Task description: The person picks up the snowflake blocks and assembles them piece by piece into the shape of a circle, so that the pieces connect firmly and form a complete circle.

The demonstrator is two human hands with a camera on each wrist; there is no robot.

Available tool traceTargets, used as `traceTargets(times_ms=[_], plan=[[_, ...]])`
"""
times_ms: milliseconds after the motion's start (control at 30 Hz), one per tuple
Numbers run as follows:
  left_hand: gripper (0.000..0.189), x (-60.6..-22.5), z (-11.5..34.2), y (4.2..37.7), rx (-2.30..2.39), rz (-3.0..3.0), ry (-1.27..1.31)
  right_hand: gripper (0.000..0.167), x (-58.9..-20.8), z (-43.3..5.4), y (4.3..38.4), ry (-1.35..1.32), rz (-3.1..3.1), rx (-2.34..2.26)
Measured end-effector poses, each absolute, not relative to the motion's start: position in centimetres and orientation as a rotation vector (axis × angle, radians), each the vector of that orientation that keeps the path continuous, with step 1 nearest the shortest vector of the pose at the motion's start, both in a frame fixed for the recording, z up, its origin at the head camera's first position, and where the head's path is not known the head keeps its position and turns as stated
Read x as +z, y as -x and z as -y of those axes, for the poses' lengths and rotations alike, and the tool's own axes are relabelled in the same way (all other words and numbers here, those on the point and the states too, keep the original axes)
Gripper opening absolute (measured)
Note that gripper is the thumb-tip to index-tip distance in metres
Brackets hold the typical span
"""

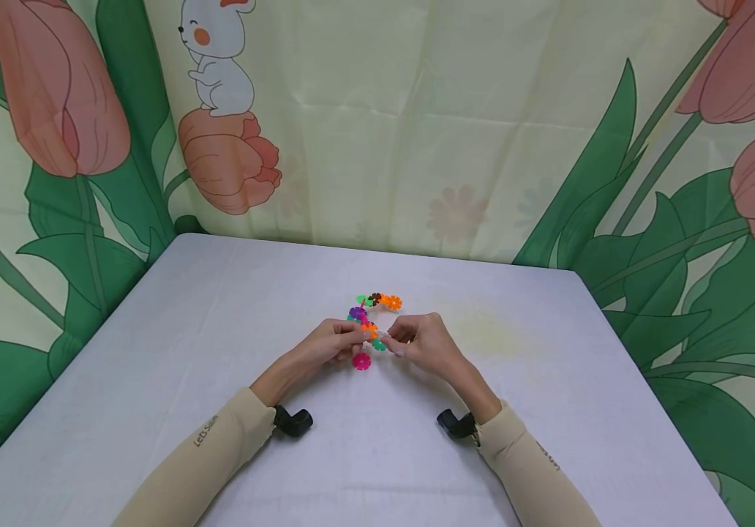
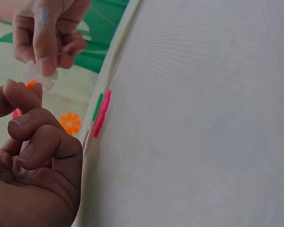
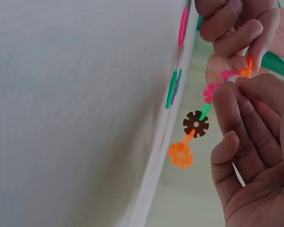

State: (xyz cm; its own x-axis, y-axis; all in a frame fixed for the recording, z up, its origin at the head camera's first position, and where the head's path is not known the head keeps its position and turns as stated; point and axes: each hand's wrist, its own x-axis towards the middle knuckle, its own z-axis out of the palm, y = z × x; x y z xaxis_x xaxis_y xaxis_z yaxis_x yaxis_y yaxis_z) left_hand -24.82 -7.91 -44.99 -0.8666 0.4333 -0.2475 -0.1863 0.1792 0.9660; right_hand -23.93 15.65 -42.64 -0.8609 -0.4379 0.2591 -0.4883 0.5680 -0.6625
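Note:
My left hand (image 1: 328,342) pinches an orange notched plastic disc (image 3: 249,64) between thumb and finger. A white disc (image 2: 48,82) of the same flower-like kind is pinched in my right hand (image 1: 426,344). The two discs meet edge to edge; whether their notches interlock, I cannot tell. From the orange disc a linked chain runs away from me, with a pink disc (image 3: 211,93), a green disc (image 3: 206,111), a brown disc (image 3: 196,124) and an orange end disc (image 3: 181,155). Fingers partly hide the near links.
Loose on the white-covered table (image 1: 535,439) lie a pink disc (image 1: 361,361) and a green disc (image 1: 379,345), close under the hands. A purple disc (image 1: 358,313) shows just beyond them. Behind the table hangs a flower-printed curtain (image 1: 377,146).

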Motion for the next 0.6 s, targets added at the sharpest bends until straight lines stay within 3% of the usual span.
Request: traceTargets(times_ms=[333,600], plan=[[0.023,-45.09,7.88,25.07,1.81,-1.989,-0.149,0.02,-42.85,-15.37,24.04,-0.784,2.803,1.185],[0.022,-45.18,7.8,25.28,1.819,-1.991,-0.134,0.019,-43.48,-15.69,24.66,-0.592,3.015,1.086]])
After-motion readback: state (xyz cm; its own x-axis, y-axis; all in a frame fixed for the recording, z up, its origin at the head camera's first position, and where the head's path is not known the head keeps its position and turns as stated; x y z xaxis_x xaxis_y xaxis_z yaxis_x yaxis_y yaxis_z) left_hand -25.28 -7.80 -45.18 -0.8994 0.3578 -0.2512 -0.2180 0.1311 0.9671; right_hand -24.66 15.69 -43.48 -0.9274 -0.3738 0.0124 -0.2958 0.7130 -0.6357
